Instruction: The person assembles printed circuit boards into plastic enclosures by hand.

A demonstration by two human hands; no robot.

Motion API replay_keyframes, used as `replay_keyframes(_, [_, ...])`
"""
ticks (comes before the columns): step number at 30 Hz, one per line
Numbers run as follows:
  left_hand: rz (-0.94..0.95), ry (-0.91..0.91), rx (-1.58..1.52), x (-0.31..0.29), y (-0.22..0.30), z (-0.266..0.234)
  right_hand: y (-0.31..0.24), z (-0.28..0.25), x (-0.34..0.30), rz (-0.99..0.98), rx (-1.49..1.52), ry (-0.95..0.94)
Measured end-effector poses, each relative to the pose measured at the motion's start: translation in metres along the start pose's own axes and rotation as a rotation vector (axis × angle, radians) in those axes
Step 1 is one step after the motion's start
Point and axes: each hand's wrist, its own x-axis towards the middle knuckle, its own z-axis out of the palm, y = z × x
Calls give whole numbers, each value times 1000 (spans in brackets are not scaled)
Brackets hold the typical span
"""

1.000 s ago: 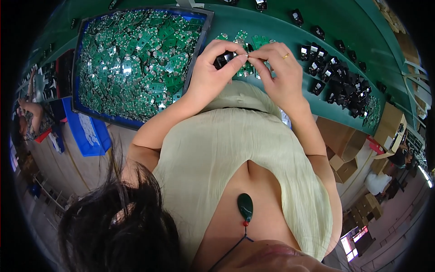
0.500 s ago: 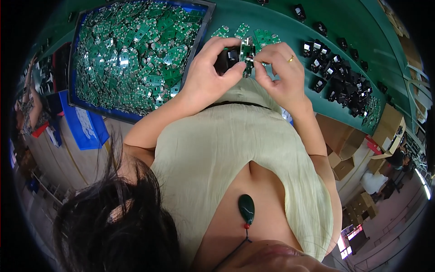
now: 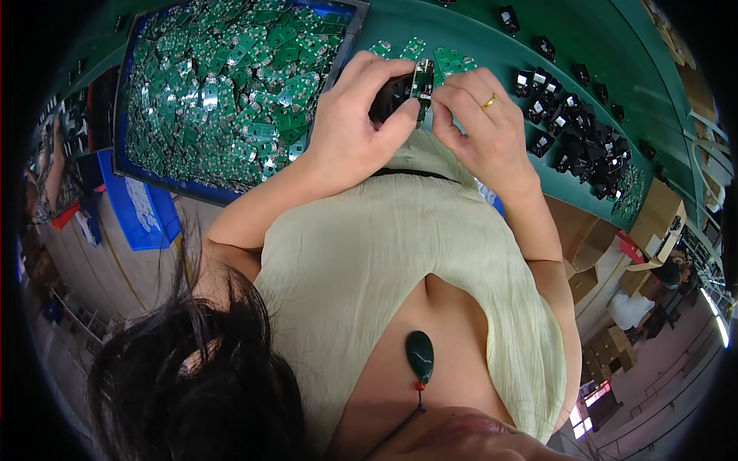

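Observation:
My left hand [image 3: 355,115] is closed around a black plastic housing [image 3: 390,98], its thumb on the near side and its fingers over the far side. A green circuit board [image 3: 423,83] stands on edge against the housing's right face. Just right of the board is my right hand [image 3: 483,123], with thumb and forefinger pinched together and a ring on one finger. Whatever lies between those fingertips is too small or hidden to make out. A few loose green boards [image 3: 452,63] lie on the green table beyond my hands.
To the left, a large blue tray [image 3: 171,183] is heaped with green circuit boards. Black housings [image 3: 588,146] are piled on the green table [image 3: 492,46] at the right, others in a row behind. Below the table stand cardboard boxes [image 3: 584,230] and a blue bin [image 3: 165,223].
My right hand has drawn slightly right, away from the board. The housing and board have turned a little in my left hand, showing more of the housing's dark rounded side.

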Motion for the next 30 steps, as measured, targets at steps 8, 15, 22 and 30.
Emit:
replay_keyframes(8, [52,-32,112,-3,2,0,-9,2,5,-31,-120,-46])
replay_keyframes(15, [78,-23,195,-4,5,-1,-3,11,2,-24,-50,-1])
replay_keyframes(22, [-127,-26,-60,-10,-4,2,-5,15,-6,185,196,39])
replay_keyframes(30, [-161,-19,-122,-12,-7,3,-6,18,-13,496,567,69])
